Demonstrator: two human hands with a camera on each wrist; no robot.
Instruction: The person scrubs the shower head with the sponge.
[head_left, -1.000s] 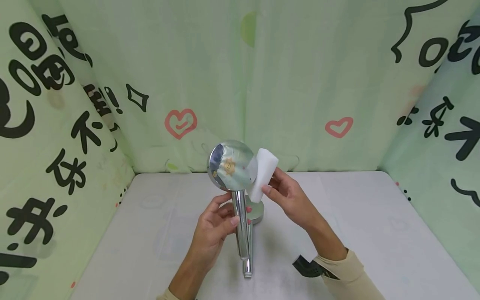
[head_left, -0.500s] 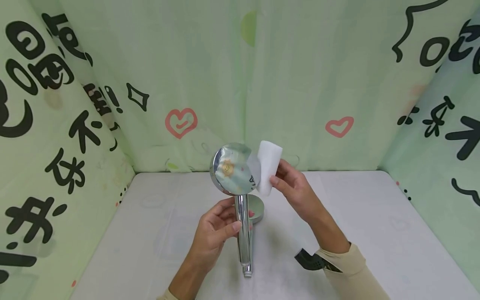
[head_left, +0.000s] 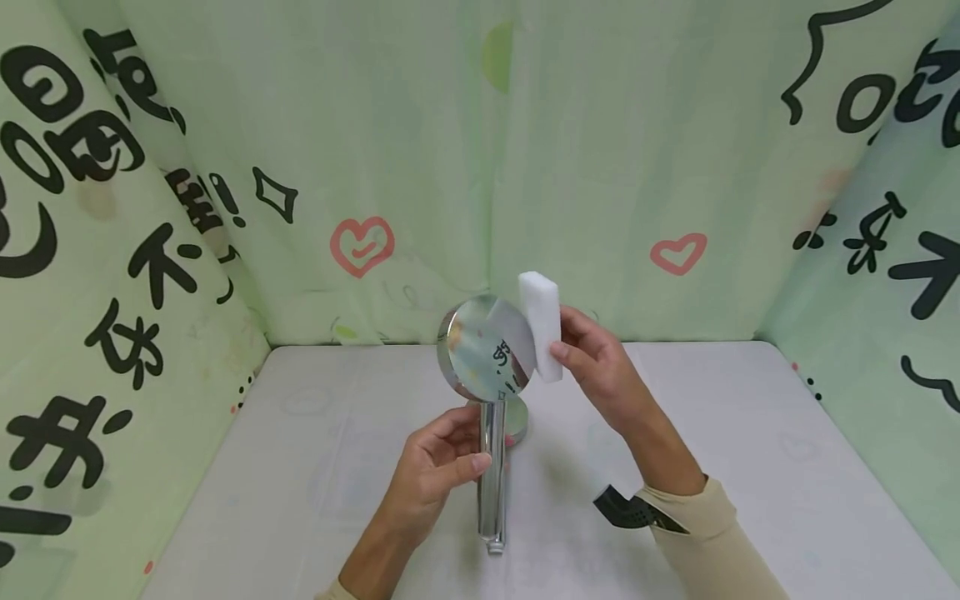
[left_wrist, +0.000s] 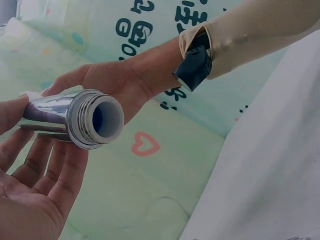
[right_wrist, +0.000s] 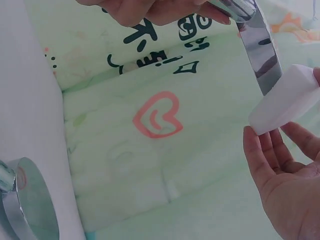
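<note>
A chrome shower head [head_left: 483, 346] with a mirror-like round back is held up above the table. My left hand [head_left: 438, 467] grips its handle between thumb and fingers. In the left wrist view the handle's threaded end [left_wrist: 90, 117] shows, with a white and blue inside. My right hand [head_left: 603, 367] pinches a white sponge block [head_left: 542, 325], which lies along the right edge of the round head. The right wrist view shows the sponge at the rim [right_wrist: 262, 60] of the shower head.
Behind the held one, a second chrome shower head [head_left: 517, 419] lies on the white table [head_left: 315, 483], partly hidden. Pale green curtains [head_left: 600, 167] with black writing and red hearts stand at the back and sides. A black device [head_left: 626, 508] sits on the right wrist.
The held shower head has moved slightly right and down. My right hand has moved up and right with the sponge, which has turned from tilted to nearly upright along the rim.
</note>
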